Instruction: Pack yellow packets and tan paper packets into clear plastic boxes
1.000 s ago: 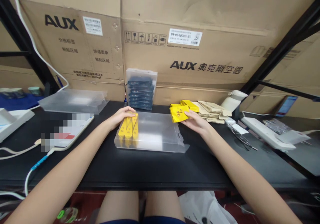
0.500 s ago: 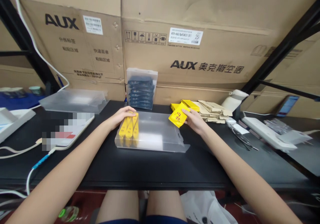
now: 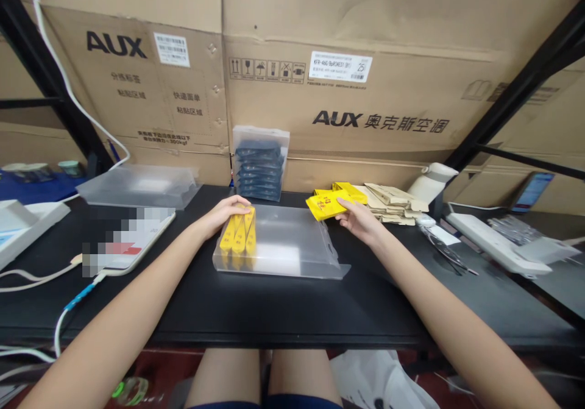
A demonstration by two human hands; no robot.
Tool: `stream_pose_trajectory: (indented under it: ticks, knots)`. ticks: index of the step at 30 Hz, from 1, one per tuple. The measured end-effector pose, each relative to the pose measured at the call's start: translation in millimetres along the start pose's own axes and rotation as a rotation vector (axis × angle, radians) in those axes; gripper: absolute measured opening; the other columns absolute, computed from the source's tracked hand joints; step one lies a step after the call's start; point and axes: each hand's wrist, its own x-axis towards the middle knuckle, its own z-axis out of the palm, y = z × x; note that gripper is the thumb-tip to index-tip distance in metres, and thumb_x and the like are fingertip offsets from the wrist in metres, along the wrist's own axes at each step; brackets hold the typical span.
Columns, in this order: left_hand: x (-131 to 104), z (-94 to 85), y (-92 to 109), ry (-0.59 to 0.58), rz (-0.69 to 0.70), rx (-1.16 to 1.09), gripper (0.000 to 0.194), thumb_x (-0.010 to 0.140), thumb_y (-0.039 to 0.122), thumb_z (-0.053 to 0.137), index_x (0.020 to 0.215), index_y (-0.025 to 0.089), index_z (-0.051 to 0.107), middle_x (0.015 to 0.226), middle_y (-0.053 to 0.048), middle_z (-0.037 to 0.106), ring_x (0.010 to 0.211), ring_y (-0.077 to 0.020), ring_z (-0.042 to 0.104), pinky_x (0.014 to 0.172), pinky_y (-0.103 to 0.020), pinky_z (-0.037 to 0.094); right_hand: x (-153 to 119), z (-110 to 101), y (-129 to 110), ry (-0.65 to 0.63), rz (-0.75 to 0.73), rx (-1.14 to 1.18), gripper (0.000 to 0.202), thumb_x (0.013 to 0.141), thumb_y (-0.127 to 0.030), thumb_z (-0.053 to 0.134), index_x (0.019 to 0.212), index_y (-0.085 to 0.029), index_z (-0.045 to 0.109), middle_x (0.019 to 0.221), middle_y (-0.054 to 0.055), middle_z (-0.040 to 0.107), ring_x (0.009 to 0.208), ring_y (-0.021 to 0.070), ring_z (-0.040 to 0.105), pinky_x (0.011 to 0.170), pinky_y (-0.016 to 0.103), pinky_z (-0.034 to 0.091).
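A clear plastic box point(image 3: 283, 232) lies open on the black table in front of me, with several yellow packets point(image 3: 238, 236) standing in a row at its left end. My left hand point(image 3: 228, 209) is closed over the far top ends of these packets, thumb and fingers curled on them. Above the box's far right corner, my right hand point(image 3: 359, 219) pinches one yellow packet point(image 3: 325, 204) with dark red lettering, held tilted, nearly flat. Behind it lie more yellow packets point(image 3: 350, 192), partly hidden.
A clear pouch of dark packets point(image 3: 259, 165) leans on the cardboard point(image 3: 388, 92). Another clear box point(image 3: 137, 186) and a charging phone point(image 3: 141, 244) lie left. To the right are tan packets point(image 3: 397, 202), a white bottle point(image 3: 430, 183), cables point(image 3: 443, 247) and a white power strip point(image 3: 496, 244).
The packet in my right hand has tipped from facing me to nearly flat. My left hand keeps its place on the row of packets.
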Motion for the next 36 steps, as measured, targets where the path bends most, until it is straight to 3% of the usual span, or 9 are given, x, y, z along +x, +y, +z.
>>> stream_pose_trajectory:
  ticks: [5,13,20,26,31,36]
  knots:
    - [-0.7,0.5,0.3,0.008,-0.003,-0.007,0.037,0.051,0.029,0.079,0.082,0.019,0.06,0.071,0.002,0.065,0.066,-0.0166,0.061,0.064,-0.028,0.045,-2.4,0.9,-3.8,-0.066,0.08,0.16,0.021,0.078,-0.009,0.061,0.097,-0.018,0.06,0.091,0.004,0.072,0.066,0.013,0.07,0.047,0.013,0.055]
    - [1.6,-0.2,-1.0,-0.013,0.005,-0.011,0.035,0.053,0.028,0.078,0.082,0.019,0.06,0.069,0.002,0.065,0.065,-0.0157,0.062,0.064,-0.028,0.045,-7.0,7.7,-5.9,-0.134,-0.038,0.225,0.044,0.072,0.001,0.059,0.108,-0.024,0.051,0.096,0.001,0.071,0.081,0.0158,0.071,0.058,0.015,0.059]
    - [2.8,-2.0,-2.7,-0.035,-0.021,-0.023,0.037,0.054,0.028,0.078,0.084,0.02,0.059,0.071,0.001,0.066,0.065,-0.0173,0.063,0.065,-0.029,0.047,-9.8,8.5,-10.3,-0.103,-0.067,0.25,0.043,0.074,0.0,0.056,0.109,-0.024,0.051,0.093,0.0,0.072,0.072,0.0136,0.072,0.049,0.011,0.057]
    - [2.5,-0.7,-1.3,-0.031,-0.018,-0.033,0.036,0.053,0.028,0.078,0.083,0.02,0.059,0.071,0.002,0.066,0.065,-0.0166,0.063,0.064,-0.028,0.046,-9.8,11.8,-12.4,0.027,-0.029,0.269,0.018,0.082,-0.007,0.049,0.089,-0.019,0.06,0.074,-0.002,0.072,0.059,0.0101,0.069,0.044,0.011,0.054]
    - [0.8,0.7,0.4,-0.022,-0.025,-0.021,0.036,0.053,0.028,0.078,0.082,0.02,0.059,0.071,0.001,0.066,0.064,-0.0166,0.063,0.065,-0.029,0.047,-10.6,11.8,-12.3,0.001,-0.028,0.216,0.022,0.079,-0.007,0.054,0.093,-0.022,0.062,0.089,-0.001,0.073,0.065,0.0097,0.07,0.052,0.013,0.057]
    - [-1.3,1.6,1.6,-0.008,-0.018,-0.012,0.037,0.053,0.029,0.078,0.082,0.02,0.059,0.071,0.001,0.065,0.064,-0.0176,0.063,0.065,-0.03,0.047,-7.7,7.8,-10.3,0.014,-0.025,0.11,0.014,0.076,-0.011,0.061,0.087,-0.02,0.062,0.088,0.001,0.071,0.068,0.011,0.069,0.054,0.014,0.056]
